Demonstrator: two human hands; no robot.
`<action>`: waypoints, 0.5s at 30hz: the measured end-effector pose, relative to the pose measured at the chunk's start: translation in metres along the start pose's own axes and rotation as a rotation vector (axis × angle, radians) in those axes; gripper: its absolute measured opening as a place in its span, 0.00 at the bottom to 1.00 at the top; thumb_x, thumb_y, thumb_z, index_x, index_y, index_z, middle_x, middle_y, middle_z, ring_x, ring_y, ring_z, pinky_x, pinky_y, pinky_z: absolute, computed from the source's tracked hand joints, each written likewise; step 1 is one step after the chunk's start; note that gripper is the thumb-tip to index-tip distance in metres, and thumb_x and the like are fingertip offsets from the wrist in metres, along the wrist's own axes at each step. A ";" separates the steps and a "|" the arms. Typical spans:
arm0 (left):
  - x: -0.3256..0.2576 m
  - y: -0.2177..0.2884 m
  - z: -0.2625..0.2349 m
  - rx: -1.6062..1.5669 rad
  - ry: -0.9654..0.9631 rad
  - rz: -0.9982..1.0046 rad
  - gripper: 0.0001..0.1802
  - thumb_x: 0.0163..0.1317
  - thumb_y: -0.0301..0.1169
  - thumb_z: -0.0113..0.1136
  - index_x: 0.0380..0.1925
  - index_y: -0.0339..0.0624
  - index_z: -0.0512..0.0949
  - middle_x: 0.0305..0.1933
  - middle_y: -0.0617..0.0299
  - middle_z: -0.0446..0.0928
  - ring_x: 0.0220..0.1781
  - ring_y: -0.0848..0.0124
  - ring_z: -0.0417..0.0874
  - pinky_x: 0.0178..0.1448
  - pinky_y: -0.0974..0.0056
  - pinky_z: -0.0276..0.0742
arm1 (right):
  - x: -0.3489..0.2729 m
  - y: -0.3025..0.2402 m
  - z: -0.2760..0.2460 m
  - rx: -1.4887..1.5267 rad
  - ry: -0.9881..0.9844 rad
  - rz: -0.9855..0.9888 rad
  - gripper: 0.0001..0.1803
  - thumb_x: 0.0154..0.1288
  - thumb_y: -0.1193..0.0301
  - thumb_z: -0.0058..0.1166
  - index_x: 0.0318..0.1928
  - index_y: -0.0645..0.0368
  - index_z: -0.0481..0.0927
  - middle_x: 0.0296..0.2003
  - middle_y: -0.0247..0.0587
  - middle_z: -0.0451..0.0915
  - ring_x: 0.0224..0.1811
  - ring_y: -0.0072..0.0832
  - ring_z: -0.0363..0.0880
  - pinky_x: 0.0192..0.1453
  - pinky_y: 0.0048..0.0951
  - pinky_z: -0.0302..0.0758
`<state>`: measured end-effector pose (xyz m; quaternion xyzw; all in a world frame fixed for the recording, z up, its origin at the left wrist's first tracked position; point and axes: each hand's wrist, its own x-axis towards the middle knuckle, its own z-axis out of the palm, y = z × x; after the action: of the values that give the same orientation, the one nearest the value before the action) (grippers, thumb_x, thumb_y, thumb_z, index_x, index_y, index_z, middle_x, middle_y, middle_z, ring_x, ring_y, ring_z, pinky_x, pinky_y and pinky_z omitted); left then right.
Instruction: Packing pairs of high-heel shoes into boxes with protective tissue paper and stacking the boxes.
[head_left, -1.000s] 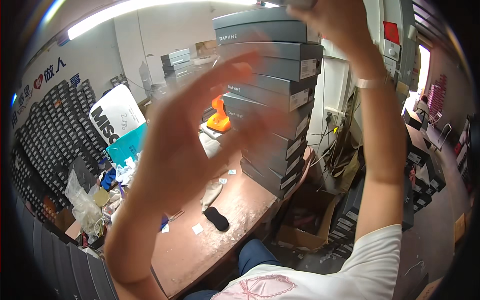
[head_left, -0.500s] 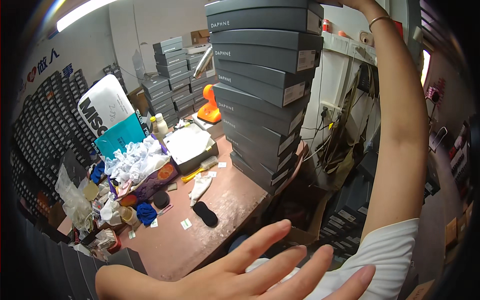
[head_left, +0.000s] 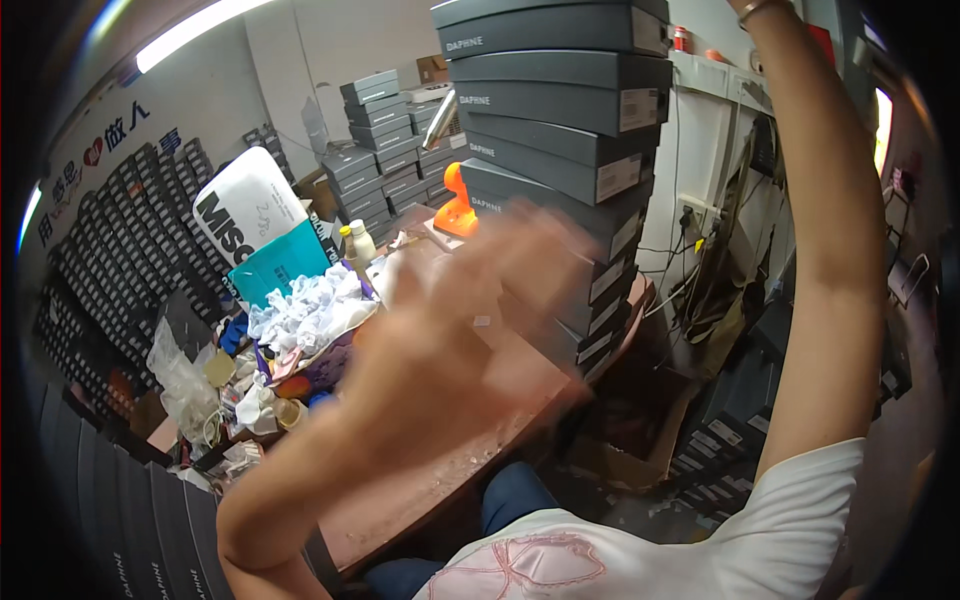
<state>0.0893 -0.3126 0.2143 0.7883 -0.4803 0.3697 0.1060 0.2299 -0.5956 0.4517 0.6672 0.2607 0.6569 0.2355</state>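
Note:
A tall stack of dark grey shoe boxes [head_left: 560, 90] stands on the far right of the table, its boxes turned at slightly different angles. My left hand [head_left: 490, 280] is a motion-smeared shape in front of the lower stack. Its fingers are too blurred to show what they hold, or whether they touch a box. Raised along the right side, my right arm [head_left: 835, 230] wears a bracelet at the wrist. The hand itself lies beyond the top edge, near the stack's upper end.
A pinkish table [head_left: 400, 490] holds a box of crumpled white paper [head_left: 320, 305], small bottles [head_left: 360, 240] and an orange tape dispenser [head_left: 457, 205]. More grey shoe boxes [head_left: 380, 160] are piled behind. An open carton [head_left: 630, 440] sits below the table edge at right.
My left hand has swung up from the lower edge to the front of the stack, covering part of the table. The view has shifted, and my right hand has left it at the top.

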 end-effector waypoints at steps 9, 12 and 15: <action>-0.029 -0.141 -0.039 -1.817 0.293 -0.504 0.50 0.61 0.69 0.41 0.69 0.40 0.55 0.67 0.38 0.61 0.68 0.54 0.66 0.68 0.40 0.62 | -0.022 -0.201 -0.045 0.284 0.456 -0.289 0.38 0.49 0.67 0.64 0.62 0.42 0.65 0.55 0.36 0.69 0.64 0.38 0.64 0.67 0.55 0.60; -0.073 -0.149 -0.006 -1.920 0.489 -0.638 0.34 0.67 0.59 0.43 0.62 0.45 0.64 0.56 0.53 0.72 0.55 0.62 0.78 0.55 0.57 0.81 | -0.039 -0.236 -0.050 0.317 0.424 -0.442 0.32 0.51 0.64 0.61 0.58 0.33 0.67 0.50 0.23 0.72 0.62 0.31 0.67 0.68 0.57 0.58; -0.094 -0.118 0.065 -2.078 0.723 -0.804 0.30 0.68 0.54 0.42 0.61 0.47 0.65 0.56 0.59 0.71 0.54 0.65 0.78 0.55 0.59 0.80 | -0.067 -0.255 -0.038 0.416 0.359 -0.462 0.28 0.55 0.64 0.59 0.57 0.34 0.67 0.52 0.23 0.71 0.63 0.30 0.66 0.69 0.57 0.59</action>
<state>0.1941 -0.2218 0.1263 0.2668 -0.2097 -0.0579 0.9389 0.1819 -0.4484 0.2344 0.4984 0.5698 0.6260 0.1874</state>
